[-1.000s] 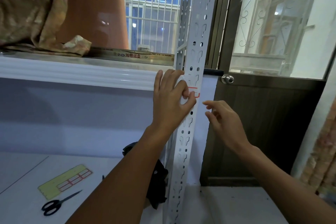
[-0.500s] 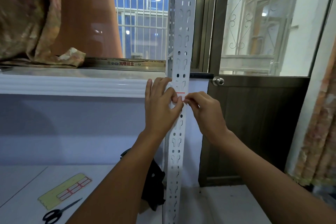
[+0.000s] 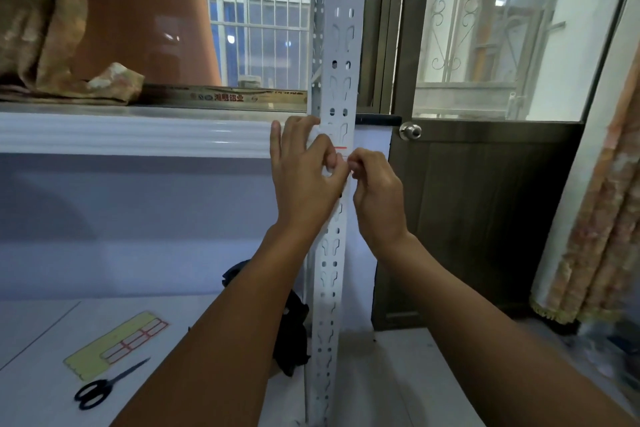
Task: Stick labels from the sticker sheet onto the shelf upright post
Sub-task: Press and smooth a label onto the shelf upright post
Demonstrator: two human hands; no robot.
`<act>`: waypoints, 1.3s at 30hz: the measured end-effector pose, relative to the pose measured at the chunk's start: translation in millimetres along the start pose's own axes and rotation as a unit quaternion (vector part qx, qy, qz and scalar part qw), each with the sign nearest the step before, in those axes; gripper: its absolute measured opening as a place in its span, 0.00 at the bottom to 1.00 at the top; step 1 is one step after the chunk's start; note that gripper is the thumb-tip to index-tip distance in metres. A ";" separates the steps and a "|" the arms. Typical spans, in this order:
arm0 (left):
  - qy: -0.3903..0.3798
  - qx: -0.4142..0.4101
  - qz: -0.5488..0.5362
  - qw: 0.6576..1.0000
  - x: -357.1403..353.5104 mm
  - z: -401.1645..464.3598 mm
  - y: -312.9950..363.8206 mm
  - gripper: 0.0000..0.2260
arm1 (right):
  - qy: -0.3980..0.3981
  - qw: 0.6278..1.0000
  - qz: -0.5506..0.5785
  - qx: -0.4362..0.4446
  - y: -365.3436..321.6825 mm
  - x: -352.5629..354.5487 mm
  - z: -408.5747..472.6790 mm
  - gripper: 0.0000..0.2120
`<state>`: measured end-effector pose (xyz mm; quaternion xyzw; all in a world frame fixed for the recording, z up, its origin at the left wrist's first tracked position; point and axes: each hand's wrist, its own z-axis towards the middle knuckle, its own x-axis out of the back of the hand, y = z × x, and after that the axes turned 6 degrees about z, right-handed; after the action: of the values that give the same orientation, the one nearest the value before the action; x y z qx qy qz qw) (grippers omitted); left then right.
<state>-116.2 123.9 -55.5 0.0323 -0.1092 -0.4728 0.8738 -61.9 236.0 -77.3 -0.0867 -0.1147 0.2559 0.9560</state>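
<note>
The white perforated shelf upright post stands upright in the middle of the view. A white label with a red border lies on its face at about sill height, mostly hidden by my fingers. My left hand is against the post from the left, thumb and forefinger pinching at the label. My right hand meets it from the right, fingertips curled and pinching the label's right edge. The yellow sticker sheet with several red-bordered labels lies on the floor at lower left.
Black scissors lie just below the sheet on the white floor. A dark bundle sits at the post's foot. A white window sill runs to the left; a dark door with a knob is to the right.
My right hand has come in from the right to the post and now pinches at the label beside my left thumb. The view has shifted slightly; my left hand stays on the post.
</note>
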 end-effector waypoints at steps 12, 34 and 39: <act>-0.010 -0.042 -0.005 0.999 1.9 -0.1 -10.3 0.11 | -0.023 0.989 0.072 -0.127 -4.1 11.2 0.9 0.11; -0.007 -0.049 0.008 0.999 0.8 -1.1 -13.3 0.11 | -0.080 0.984 -0.081 -0.137 -28.4 20.2 24.4 0.08; -0.009 -0.049 0.013 0.999 2.5 -0.7 -14.0 0.10 | -0.137 0.980 -0.100 -0.102 -29.7 24.6 29.0 0.10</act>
<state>-126.2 114.1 -58.1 -0.0164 -0.0938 -0.4665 0.8794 -34.9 226.2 -38.6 -0.1358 -0.2778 0.1559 0.9381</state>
